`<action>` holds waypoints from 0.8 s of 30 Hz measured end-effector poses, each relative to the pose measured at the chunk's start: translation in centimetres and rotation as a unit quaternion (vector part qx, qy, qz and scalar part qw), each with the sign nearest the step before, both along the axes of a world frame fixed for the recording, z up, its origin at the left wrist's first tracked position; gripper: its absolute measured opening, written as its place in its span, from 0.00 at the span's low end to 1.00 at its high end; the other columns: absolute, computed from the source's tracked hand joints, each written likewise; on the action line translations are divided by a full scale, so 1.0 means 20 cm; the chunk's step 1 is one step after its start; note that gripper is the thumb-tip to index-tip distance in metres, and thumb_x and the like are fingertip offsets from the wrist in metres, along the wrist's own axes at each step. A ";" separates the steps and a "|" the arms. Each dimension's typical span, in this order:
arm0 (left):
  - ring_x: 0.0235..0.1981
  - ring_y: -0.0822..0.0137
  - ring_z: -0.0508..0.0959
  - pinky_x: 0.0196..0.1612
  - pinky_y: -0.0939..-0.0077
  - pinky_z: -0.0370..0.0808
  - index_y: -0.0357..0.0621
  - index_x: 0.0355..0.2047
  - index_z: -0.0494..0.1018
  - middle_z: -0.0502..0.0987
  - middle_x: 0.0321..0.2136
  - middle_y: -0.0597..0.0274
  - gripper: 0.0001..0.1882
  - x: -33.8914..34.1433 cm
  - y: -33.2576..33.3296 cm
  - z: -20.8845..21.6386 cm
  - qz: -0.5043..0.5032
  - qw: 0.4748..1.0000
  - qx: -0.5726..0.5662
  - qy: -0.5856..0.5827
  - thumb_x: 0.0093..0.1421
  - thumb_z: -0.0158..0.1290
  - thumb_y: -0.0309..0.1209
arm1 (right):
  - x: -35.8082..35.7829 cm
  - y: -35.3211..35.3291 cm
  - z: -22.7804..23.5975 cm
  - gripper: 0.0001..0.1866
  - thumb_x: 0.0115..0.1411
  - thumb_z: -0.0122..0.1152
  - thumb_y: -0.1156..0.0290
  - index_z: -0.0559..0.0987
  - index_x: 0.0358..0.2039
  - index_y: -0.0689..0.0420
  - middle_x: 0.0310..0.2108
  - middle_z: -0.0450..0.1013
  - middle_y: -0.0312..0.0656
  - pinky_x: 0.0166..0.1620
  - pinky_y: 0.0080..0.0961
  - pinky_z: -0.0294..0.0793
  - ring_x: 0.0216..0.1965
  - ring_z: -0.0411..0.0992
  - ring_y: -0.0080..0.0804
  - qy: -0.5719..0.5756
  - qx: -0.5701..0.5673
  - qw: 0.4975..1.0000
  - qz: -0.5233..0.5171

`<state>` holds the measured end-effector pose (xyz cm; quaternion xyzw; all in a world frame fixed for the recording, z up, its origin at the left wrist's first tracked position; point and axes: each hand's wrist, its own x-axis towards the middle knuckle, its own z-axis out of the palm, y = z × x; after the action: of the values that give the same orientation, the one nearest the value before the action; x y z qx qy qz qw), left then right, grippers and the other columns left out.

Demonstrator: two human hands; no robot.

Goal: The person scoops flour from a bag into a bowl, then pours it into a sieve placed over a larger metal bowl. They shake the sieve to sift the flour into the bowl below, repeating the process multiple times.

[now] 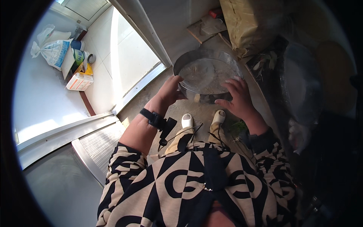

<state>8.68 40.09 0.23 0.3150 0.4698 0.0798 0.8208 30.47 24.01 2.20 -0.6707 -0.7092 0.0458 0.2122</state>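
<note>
A wide, round metal pan [206, 77] with an upright rim is in front of me, above the floor. Its inside looks greyish and patchy; whether the bottom is solid or mesh I cannot tell. My left hand [169, 90] grips the left side of the rim, its thumb on top and the other fingers partly hidden below. At the right side, my right hand [238, 97] holds the rim, fingertips over the edge and thumb lower along the outer wall. A black strap [155, 119] with a small device is around my left wrist.
A large yellowish-brown sack [249, 26] stands at the far right. Beyond the doorway frame [141, 32], a tied plastic bag [56, 51] and a white-and-orange carton [80, 81] sit on pale tiles. A big round pale vessel [301, 77] is in shade on the right.
</note>
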 end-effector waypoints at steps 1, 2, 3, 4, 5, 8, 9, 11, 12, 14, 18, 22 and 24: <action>0.36 0.59 0.76 0.37 0.68 0.79 0.38 0.49 0.58 0.68 0.45 0.50 0.20 -0.01 0.01 -0.01 0.001 1.000 -0.008 0.016 0.59 0.42 0.35 | 0.00 0.03 -0.04 0.25 0.47 0.65 0.52 0.73 0.39 0.57 0.42 0.67 0.46 0.50 0.38 0.62 0.48 0.62 0.46 0.064 -0.046 0.997 0.000; 0.47 0.48 0.71 0.45 0.54 0.74 0.40 0.55 0.54 0.59 0.54 0.43 0.28 0.00 0.02 -0.02 -0.001 0.999 -0.016 0.036 0.59 0.45 0.41 | 0.01 0.06 -0.08 0.23 0.47 0.66 0.54 0.73 0.35 0.59 0.38 0.69 0.46 0.47 0.37 0.64 0.45 0.64 0.45 0.117 -0.093 0.989 0.005; 0.51 0.44 0.65 0.47 0.49 0.70 0.42 0.57 0.52 0.53 0.56 0.42 0.31 0.00 0.03 -0.03 0.018 0.999 -0.036 0.025 0.59 0.45 0.44 | 0.02 0.09 -0.12 0.22 0.46 0.67 0.55 0.74 0.32 0.60 0.34 0.70 0.46 0.44 0.36 0.66 0.41 0.66 0.44 0.157 -0.171 0.973 -0.011; 0.55 0.41 0.60 0.50 0.43 0.66 0.43 0.59 0.49 0.48 0.59 0.40 0.34 0.01 0.04 -0.05 0.033 0.998 -0.053 0.032 0.59 0.46 0.47 | 0.03 0.11 -0.16 0.21 0.46 0.67 0.56 0.74 0.29 0.60 0.31 0.71 0.45 0.42 0.36 0.67 0.38 0.67 0.44 0.205 -0.148 0.967 -0.020; 0.59 0.37 0.54 0.52 0.38 0.61 0.45 0.61 0.46 0.42 0.62 0.39 0.38 0.02 0.05 -0.07 0.052 0.996 -0.072 0.027 0.59 0.46 0.51 | 0.04 0.13 -0.19 0.20 0.46 0.67 0.56 0.74 0.27 0.61 0.28 0.71 0.45 0.40 0.36 0.67 0.36 0.68 0.43 0.241 -0.157 0.956 -0.048; 0.63 0.36 0.36 0.56 0.32 0.45 0.51 0.64 0.37 0.29 0.64 0.46 0.46 0.02 0.08 -0.15 0.053 0.997 0.005 0.060 0.56 0.43 0.61 | 0.05 0.16 -0.28 0.20 0.45 0.67 0.56 0.74 0.24 0.61 0.25 0.71 0.46 0.37 0.36 0.68 0.33 0.69 0.45 0.229 -0.140 0.962 -0.048; 0.63 0.37 0.35 0.57 0.32 0.44 0.51 0.65 0.36 0.28 0.64 0.47 0.46 0.01 0.09 -0.18 0.050 0.996 0.032 0.068 0.56 0.42 0.61 | 0.06 0.16 -0.31 0.20 0.45 0.67 0.56 0.74 0.24 0.62 0.25 0.71 0.47 0.37 0.37 0.68 0.33 0.69 0.46 0.204 -0.123 0.971 -0.030; 0.64 0.43 0.35 0.62 0.43 0.38 0.48 0.64 0.35 0.30 0.65 0.49 0.46 0.01 0.08 -0.26 0.068 0.992 0.057 0.092 0.57 0.38 0.62 | 0.07 0.16 -0.34 0.21 0.45 0.67 0.55 0.74 0.23 0.62 0.25 0.71 0.47 0.36 0.37 0.68 0.32 0.69 0.46 0.205 -0.128 0.970 -0.038; 0.65 0.44 0.35 0.62 0.46 0.37 0.47 0.64 0.35 0.31 0.65 0.49 0.46 0.01 0.08 -0.30 0.072 0.990 0.065 0.099 0.57 0.38 0.62 | 0.08 0.15 -0.36 0.21 0.45 0.67 0.54 0.74 0.23 0.62 0.25 0.71 0.48 0.35 0.37 0.68 0.32 0.69 0.46 0.204 -0.122 0.970 -0.044; 0.66 0.51 0.35 0.64 0.56 0.36 0.43 0.64 0.36 0.34 0.65 0.48 0.47 0.01 0.06 -0.39 0.075 0.986 0.062 0.136 0.58 0.35 0.63 | 0.09 0.14 -0.37 0.22 0.44 0.67 0.53 0.74 0.23 0.62 0.25 0.71 0.48 0.35 0.38 0.68 0.31 0.69 0.46 0.217 -0.151 0.962 -0.065; 0.66 0.55 0.38 0.64 0.60 0.37 0.43 0.64 0.40 0.36 0.65 0.51 0.44 0.06 0.00 -0.57 0.085 0.971 0.068 0.212 0.59 0.34 0.62 | 0.11 0.13 -0.37 0.23 0.44 0.67 0.52 0.73 0.22 0.62 0.24 0.71 0.48 0.34 0.38 0.68 0.30 0.69 0.47 0.218 -0.187 0.954 -0.082; 0.65 0.58 0.45 0.63 0.73 0.44 0.29 0.61 0.46 0.44 0.64 0.47 0.42 0.14 0.03 -0.73 0.143 0.901 0.312 0.264 0.62 0.33 0.57 | 0.12 0.13 -0.38 0.23 0.45 0.66 0.52 0.73 0.21 0.62 0.21 0.70 0.47 0.34 0.38 0.68 0.29 0.69 0.47 0.208 -0.128 0.968 -0.063; 0.65 0.59 0.45 0.63 0.72 0.44 0.30 0.61 0.46 0.44 0.64 0.47 0.42 0.16 0.03 -0.75 0.115 0.975 0.167 0.093 0.62 0.34 0.57 | 0.12 0.14 -0.39 0.23 0.45 0.66 0.52 0.72 0.20 0.61 0.21 0.70 0.47 0.34 0.39 0.68 0.29 0.70 0.47 0.205 -0.103 0.973 -0.040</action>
<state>11.83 40.66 -14.67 0.3978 0.5570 0.2217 0.6945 32.89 26.72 -5.59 -0.6929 -0.6149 0.2466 0.2846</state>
